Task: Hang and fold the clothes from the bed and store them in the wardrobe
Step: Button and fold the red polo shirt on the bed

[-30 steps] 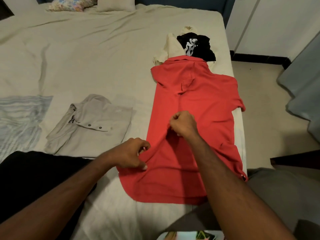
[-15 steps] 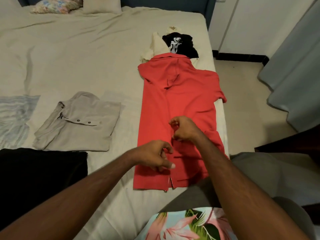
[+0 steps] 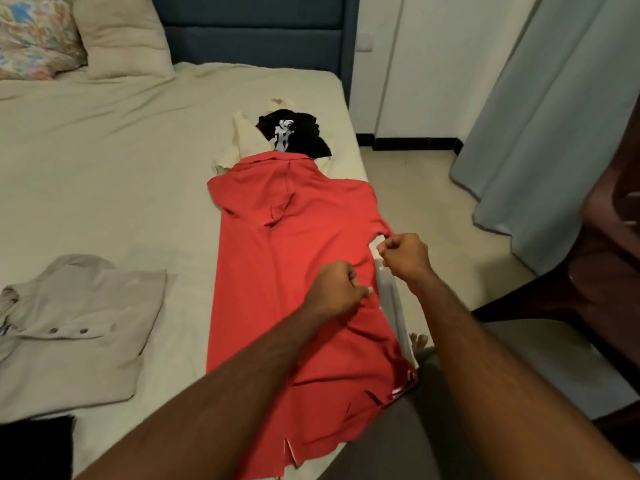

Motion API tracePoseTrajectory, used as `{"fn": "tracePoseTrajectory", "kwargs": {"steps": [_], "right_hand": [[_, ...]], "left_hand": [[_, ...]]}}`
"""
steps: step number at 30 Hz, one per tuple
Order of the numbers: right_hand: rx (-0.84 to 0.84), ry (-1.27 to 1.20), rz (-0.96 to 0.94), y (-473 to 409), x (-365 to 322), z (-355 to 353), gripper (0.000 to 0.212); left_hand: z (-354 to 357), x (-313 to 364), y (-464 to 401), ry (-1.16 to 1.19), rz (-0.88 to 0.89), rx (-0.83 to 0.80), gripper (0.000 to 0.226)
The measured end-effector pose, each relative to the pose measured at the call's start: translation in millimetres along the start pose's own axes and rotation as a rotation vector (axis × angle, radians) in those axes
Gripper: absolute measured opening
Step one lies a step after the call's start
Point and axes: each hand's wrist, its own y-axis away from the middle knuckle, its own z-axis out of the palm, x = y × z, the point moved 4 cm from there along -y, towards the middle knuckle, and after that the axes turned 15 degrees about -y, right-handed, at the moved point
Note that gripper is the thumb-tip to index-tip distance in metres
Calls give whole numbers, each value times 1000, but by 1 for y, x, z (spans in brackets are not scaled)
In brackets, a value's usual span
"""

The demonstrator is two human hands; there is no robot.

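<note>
A red polo shirt [image 3: 277,271] lies lengthwise along the right edge of the bed [image 3: 121,168], its left side folded in. My left hand [image 3: 337,289] pinches the shirt's right side edge near the bed edge. My right hand [image 3: 405,254] pinches the right sleeve just beyond it. Past the collar lie a black printed garment [image 3: 294,133] and a cream garment [image 3: 239,147]. A folded beige buttoned shirt [image 3: 79,323] rests on the bed at the left.
A black garment [image 3: 34,445] shows at the bottom left corner. Pillows [image 3: 117,32] sit by the blue headboard [image 3: 249,29]. To the right are floor [image 3: 433,220], a pale blue curtain [image 3: 554,116] and dark wooden furniture [image 3: 606,271].
Both hands have moved from the middle of the red shirt to its right edge and sleeve. The left side now lies folded in. The view has shifted forward and right.
</note>
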Motion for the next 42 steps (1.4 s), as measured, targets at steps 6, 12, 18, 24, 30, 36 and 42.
{"fn": "tracePoseTrajectory", "kwargs": {"steps": [6, 12, 18, 24, 30, 36, 42], "right_hand": [[-28, -4, 331, -40, 14, 3, 67], [-202, -427, 521, -61, 22, 35, 71], [3, -611, 383, -131, 48, 52, 52], [92, -752, 325, -118, 16, 41, 27], [199, -680, 154, -130, -2, 48, 29], [131, -477, -181, -96, -89, 74, 43], [-453, 326, -417, -45, -143, 189, 60]], "left_hand": [[31, 15, -26, -213, -125, -66, 63], [41, 23, -34, -327, -98, -26, 18], [56, 23, -46, -222, 92, -73, 12], [67, 24, -45, -173, 141, -59, 8], [60, 22, -41, 17, 140, -59, 11], [39, 6, -26, 594, -9, -110, 15], [13, -52, 7, 1165, -281, -109, 24]]}}
